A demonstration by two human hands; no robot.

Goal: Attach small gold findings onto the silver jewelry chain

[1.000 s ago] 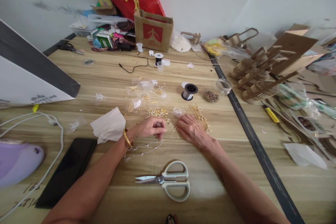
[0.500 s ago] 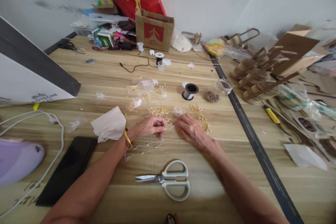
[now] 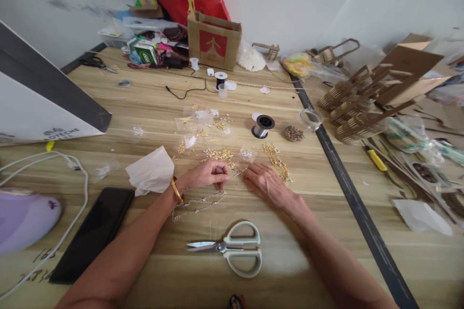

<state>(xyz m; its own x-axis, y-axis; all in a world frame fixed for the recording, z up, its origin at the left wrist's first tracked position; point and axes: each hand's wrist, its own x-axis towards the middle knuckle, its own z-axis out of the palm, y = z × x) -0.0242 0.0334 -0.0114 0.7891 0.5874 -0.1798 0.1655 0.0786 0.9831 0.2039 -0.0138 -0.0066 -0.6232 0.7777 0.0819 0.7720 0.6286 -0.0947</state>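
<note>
A thin silver chain lies in a loop on the table below my left hand. My left thumb and fingers are pinched together on one end of it. Palm down, my right hand is across from it, its fingers held together with their tips at the table. A small bright metal piece lies by those tips; whatever they grip is hidden. Just beyond both hands are a pile of gold findings, a small bag of silver rings and gold chains.
Scissors with pale handles lie in front of me. A wire spool and a dish of beads stand farther back. To the left are a white paper and a black phone; small woven baskets stand right.
My right hand has shifted very slightly to the right and toward me, showing more of the silver ring bag. My left hand keeps its pinch on the chain.
</note>
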